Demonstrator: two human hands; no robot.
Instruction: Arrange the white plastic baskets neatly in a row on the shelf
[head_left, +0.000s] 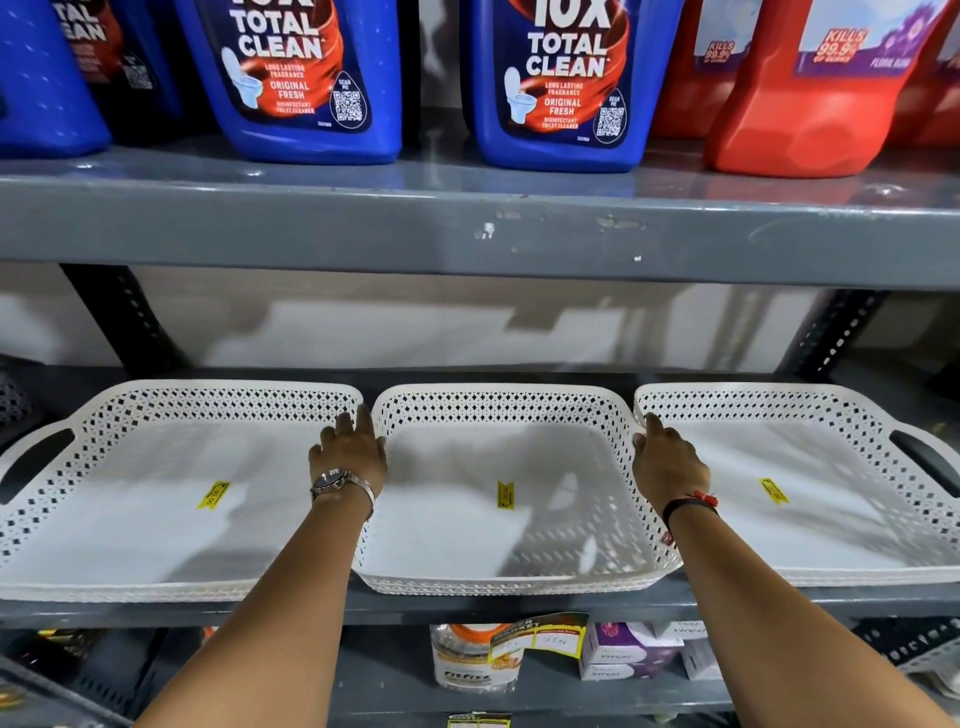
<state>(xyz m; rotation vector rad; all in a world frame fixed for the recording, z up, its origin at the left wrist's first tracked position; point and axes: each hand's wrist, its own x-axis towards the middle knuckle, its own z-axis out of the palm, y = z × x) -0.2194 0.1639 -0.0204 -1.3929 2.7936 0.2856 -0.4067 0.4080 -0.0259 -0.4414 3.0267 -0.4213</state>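
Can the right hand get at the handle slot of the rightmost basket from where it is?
Probably yes: the right hand rests at that right basket's left rim, and nothing lies between it and the handle slot.

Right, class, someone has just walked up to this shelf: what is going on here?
A person is lining up three white baskets on a grey shelf. The left hand and right hand rest on the two side walls of the middle basket, as if squaring it between the left basket and the right basket. All three sit side by side, each with a yellow sticker inside. Blue bottles of cleaner and red ones stand on the shelf above.
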